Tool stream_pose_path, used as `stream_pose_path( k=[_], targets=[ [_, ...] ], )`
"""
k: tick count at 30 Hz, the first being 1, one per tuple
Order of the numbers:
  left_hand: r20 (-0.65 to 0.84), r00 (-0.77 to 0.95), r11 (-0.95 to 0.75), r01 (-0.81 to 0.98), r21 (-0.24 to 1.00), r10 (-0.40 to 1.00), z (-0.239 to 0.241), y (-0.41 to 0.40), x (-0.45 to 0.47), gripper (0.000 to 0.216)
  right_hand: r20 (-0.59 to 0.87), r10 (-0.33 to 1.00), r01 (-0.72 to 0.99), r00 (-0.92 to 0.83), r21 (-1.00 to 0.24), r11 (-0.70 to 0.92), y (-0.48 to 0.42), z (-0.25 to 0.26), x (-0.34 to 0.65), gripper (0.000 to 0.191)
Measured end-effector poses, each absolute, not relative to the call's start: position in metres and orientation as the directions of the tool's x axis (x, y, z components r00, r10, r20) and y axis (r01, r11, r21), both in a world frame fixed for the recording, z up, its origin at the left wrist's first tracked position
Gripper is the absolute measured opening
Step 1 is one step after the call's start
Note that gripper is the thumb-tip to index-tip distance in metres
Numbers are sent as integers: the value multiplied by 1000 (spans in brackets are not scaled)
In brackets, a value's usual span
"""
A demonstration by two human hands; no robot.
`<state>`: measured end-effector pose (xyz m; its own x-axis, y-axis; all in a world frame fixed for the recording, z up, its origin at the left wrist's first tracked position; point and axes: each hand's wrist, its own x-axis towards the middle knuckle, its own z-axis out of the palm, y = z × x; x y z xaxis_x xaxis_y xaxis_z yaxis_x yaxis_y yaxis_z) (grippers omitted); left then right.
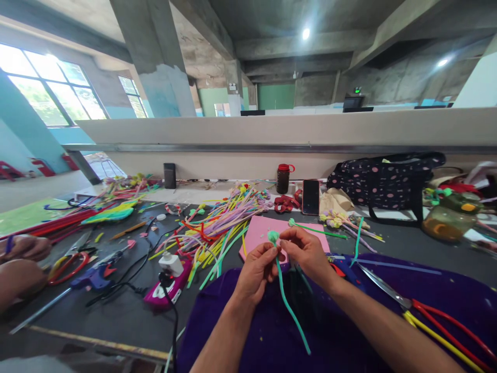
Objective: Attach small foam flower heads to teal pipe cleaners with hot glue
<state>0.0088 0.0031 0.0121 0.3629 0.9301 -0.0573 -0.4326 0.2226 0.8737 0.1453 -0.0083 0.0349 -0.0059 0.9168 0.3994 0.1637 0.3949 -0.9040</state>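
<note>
A mint-green fuzzy pipe-cleaner flower [273,236] with a small rounded head is held up over my lap. My left hand [256,272] pinches it just below the head, thumb against the fingers. From there its long stem [289,308] hangs down over dark purple cloth [225,331]. My right hand [308,254] is beside the head with thumb and forefinger pinched together at its base; the fingers hide what exactly they grip. Behind both hands lies a pink sheet [256,233], with another green-stemmed piece [318,229] across it.
Scissors [407,303] and a loose green pipe cleaner [357,241] lie at my right. To the left are piled pipe cleaners [233,212], a power strip [171,290], a glue gun [93,277] and another person's hand [27,248]. A phone [310,197] and bag [376,186] stand behind.
</note>
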Motion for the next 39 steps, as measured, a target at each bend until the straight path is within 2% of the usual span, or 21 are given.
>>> stream_pose_path(
  k=[13,20,28,32,39],
  targets=[
    [-83,230,194,-521,831,970,9,8,3,25,242,953,109,-180,-958,264,-9,27,139,15],
    [-48,216,155,-511,846,975,7,7,3,26,157,953,49,-260,-983,175,-12,22,133,26],
    [-136,157,199,-527,826,978,15,6,4,31,-47,923,-167,-381,-979,-119,-8,19,136,31],
    [-148,152,208,-537,818,977,15,6,4,31,-40,922,-194,-384,-973,-123,-6,16,136,30],
    [-139,152,200,-538,819,979,11,8,4,28,-33,937,-130,-347,-988,-83,-7,14,134,32]
  ],
)
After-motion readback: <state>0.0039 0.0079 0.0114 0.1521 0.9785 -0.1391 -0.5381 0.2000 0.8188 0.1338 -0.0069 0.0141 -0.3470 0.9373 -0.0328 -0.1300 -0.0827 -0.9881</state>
